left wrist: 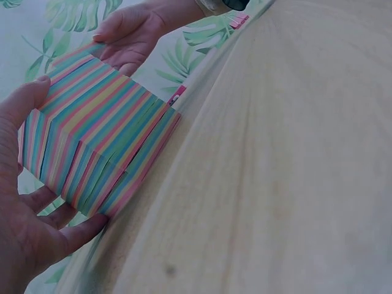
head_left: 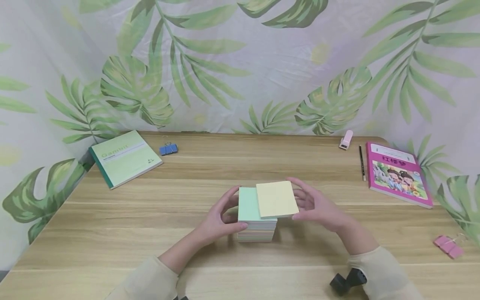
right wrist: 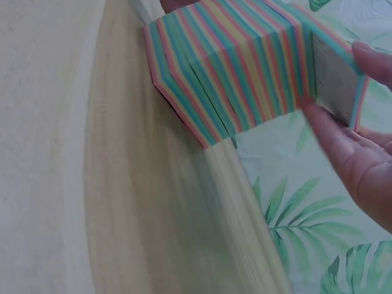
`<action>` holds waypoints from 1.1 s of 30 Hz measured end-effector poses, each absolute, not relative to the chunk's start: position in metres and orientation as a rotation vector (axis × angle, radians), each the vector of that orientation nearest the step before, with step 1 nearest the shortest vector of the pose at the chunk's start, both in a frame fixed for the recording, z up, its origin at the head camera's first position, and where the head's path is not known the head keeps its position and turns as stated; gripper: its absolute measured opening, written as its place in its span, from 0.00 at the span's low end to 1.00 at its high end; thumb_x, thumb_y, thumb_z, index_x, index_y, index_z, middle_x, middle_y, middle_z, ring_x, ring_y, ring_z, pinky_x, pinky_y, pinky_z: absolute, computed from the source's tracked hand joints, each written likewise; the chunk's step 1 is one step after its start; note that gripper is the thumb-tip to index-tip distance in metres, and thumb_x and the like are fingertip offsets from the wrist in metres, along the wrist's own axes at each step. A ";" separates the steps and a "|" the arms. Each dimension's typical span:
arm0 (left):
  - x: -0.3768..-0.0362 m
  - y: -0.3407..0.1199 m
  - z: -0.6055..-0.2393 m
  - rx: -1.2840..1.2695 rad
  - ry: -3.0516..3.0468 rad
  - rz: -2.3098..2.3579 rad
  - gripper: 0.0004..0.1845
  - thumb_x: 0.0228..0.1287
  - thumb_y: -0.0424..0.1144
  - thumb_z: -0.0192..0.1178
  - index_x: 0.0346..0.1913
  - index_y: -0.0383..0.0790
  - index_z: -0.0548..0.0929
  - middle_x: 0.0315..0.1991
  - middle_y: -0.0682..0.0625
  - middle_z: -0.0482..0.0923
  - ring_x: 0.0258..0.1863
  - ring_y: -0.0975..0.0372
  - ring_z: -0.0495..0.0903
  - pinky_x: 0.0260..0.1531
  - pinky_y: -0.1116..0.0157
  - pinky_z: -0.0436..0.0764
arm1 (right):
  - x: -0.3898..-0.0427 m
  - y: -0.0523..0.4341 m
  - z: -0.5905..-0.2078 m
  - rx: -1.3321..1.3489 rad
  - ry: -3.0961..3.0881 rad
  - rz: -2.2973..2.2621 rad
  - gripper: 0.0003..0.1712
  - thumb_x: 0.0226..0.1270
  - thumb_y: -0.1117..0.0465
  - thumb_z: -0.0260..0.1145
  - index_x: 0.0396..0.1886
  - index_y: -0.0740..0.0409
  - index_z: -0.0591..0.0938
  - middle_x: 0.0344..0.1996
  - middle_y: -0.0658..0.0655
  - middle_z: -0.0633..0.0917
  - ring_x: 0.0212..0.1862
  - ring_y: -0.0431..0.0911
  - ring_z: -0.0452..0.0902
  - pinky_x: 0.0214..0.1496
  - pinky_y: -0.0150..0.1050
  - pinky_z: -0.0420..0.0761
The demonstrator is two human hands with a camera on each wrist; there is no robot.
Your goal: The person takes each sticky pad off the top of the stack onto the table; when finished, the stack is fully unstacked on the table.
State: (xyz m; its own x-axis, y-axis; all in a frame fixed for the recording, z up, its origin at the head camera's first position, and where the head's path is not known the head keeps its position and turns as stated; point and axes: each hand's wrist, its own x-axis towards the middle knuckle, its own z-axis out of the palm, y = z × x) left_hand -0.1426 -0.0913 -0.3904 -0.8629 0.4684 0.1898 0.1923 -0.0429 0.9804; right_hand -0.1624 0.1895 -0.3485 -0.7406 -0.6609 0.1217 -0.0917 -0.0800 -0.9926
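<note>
A striped block of coloured note paper [head_left: 257, 227] is set at the middle of the bench [head_left: 150, 233]. It is gripped at 9 o'clock by the left hand [head_left: 219, 223]. Its top yellow wad [head_left: 276, 198], shifted toward 2 o'clock, is pinched by the right hand [head_left: 316, 206].

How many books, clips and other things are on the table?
Books: 2, green softcover notebook, pink picture book
Binder clips: 3, blue, pink, black
Striped pastel paper note block: 1
Black pencil: 1
Small pink stapler: 1
Total: 8
</note>
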 end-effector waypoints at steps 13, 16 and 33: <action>-0.143 -0.093 -0.391 0.703 1.999 2.025 0.43 0.47 0.29 0.64 0.65 0.51 0.52 0.58 0.41 0.58 0.57 0.53 0.59 0.47 0.57 0.69 | -0.194 0.221 -0.342 -0.782 1.348 -2.152 0.47 0.50 0.86 0.43 0.66 0.57 0.38 0.57 0.58 0.62 0.54 0.50 0.64 0.53 0.42 0.66; -0.142 -0.093 -0.391 0.694 2.003 2.023 0.44 0.46 0.30 0.64 0.65 0.50 0.51 0.59 0.41 0.58 0.56 0.53 0.60 0.47 0.57 0.69 | -0.210 0.218 -0.339 -0.719 1.344 -2.173 0.47 0.49 0.86 0.41 0.66 0.55 0.39 0.56 0.58 0.63 0.53 0.50 0.65 0.55 0.43 0.63; -0.142 -0.094 -0.393 0.707 1.986 2.029 0.43 0.47 0.29 0.64 0.65 0.48 0.52 0.58 0.40 0.58 0.56 0.52 0.60 0.47 0.56 0.68 | -0.298 0.151 -0.351 -0.302 1.422 -2.161 0.49 0.52 0.86 0.43 0.67 0.44 0.43 0.64 0.62 0.41 0.46 0.48 0.69 0.61 0.50 0.46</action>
